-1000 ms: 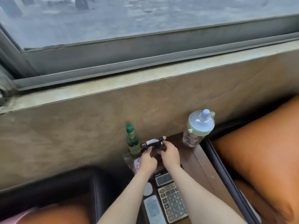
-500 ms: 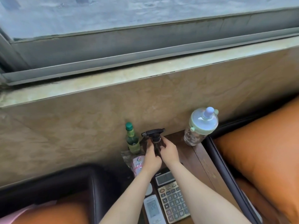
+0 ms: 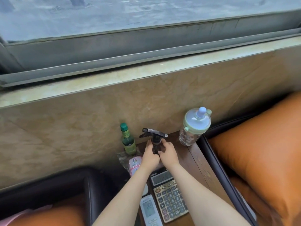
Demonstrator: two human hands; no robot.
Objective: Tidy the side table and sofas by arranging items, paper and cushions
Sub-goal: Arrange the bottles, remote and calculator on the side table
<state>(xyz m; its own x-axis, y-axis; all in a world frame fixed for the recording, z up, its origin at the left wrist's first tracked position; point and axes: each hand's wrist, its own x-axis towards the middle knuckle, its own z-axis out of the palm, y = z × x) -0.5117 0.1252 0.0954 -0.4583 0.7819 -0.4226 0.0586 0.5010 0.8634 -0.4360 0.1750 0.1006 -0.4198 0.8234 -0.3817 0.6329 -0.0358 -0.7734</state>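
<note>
A black spray bottle [image 3: 154, 136] stands upright at the back of the wooden side table [image 3: 193, 159], its nozzle pointing left. My left hand [image 3: 150, 156] and my right hand [image 3: 168, 154] both grip the bottle's body from either side, hiding most of it. A green glass bottle [image 3: 128, 141] stands just left of it against the wall. A clear cup with a pale green lid [image 3: 194, 128] is at the back right corner. Closer to me lie a calculator [image 3: 167, 194] and a white remote control [image 3: 149, 209].
A pink packet in clear wrapping [image 3: 134, 164] lies at the table's left edge. An orange cushion [image 3: 267, 144] fills the dark sofa on the right. Another dark sofa arm [image 3: 65, 185] with an orange cushion [image 3: 48, 214] is on the left. A marble wall and window sill rise behind.
The spray bottle has gone from lying tilted with its head low to standing upright, and both hands slid down onto its body. The view shifted slightly downward.
</note>
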